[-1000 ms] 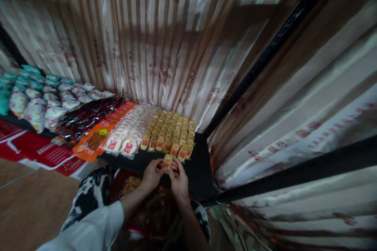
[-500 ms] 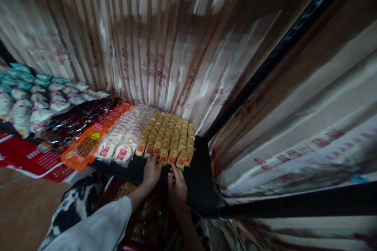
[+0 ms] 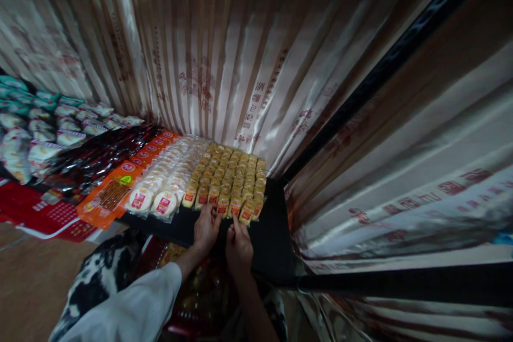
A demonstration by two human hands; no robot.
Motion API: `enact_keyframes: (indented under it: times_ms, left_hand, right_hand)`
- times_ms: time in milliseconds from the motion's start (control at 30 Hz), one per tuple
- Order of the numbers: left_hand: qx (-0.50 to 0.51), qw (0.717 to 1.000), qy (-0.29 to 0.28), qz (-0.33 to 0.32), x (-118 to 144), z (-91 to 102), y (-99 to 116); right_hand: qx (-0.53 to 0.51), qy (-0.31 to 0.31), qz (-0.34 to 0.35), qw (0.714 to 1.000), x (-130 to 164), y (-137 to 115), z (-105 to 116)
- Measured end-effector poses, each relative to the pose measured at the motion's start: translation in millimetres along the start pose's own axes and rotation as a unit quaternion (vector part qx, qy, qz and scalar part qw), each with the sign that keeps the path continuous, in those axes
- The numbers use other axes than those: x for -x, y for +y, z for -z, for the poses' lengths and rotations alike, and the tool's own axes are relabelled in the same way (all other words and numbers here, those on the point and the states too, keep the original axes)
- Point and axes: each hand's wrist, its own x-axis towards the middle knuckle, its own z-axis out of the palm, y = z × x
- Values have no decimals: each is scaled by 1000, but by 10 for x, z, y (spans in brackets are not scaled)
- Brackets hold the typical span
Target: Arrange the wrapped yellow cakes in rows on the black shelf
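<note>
Rows of small yellow wrapped snack packets (image 3: 227, 176) with red and orange labels lie on a black shelf (image 3: 272, 240). My left hand (image 3: 206, 231) is at the front edge of these rows, fingertips closed against a front packet. Close to its right, my right hand (image 3: 239, 246) has its index finger stretched to the bottom of a neighbouring front packet, the other fingers curled in. Both hands touch the packets' near ends; the exact grip of the fingertips is partly hidden. The front packets lean upright-tilted against those behind.
Left of the yellow rows lie round white cracker packets (image 3: 165, 203), orange pretzel-stick bags (image 3: 114, 195), dark glossy packets (image 3: 100, 155) and white-and-green bags (image 3: 48, 128). A printed curtain (image 3: 200, 75) hangs behind. A black metal post (image 3: 360, 91) slants up at the right.
The view has shifted slightly, so the shelf goods sit a little higher and further left. Both hands remain at the front yellow packets, the right index finger pressed a bit closer.
</note>
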Motion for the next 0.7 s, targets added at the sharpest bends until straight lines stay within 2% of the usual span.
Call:
enact_keyframes:
  times_ms: [267,400,500,567,600,667,700]
  left_hand:
    - [15,1000,4,-15,56,54,17]
    - [10,999,24,-19,211,261,26]
    - [-6,998,22,-61,489,475,-103]
    - [-10,997,-22,-71,741,583,-276]
    - [-13,995,-66,-70,872,615,-381]
    - [-32,983,-180,-14,1107,632,-597]
    - [-42,974,-219,40,1200,619,-697]
  right_hand:
    - [-46,10,36,998,49,-6,41]
    - [-83,37,89,992,111,-25,107]
    - [-105,15,149,983,292,-98,140]
    - [-111,-32,176,978,488,-163,112]
    - [-112,-62,180,975,599,-193,75]
    - [-109,-141,164,970,822,-228,-47]
    - [-103,-177,138,969,924,-227,-128]
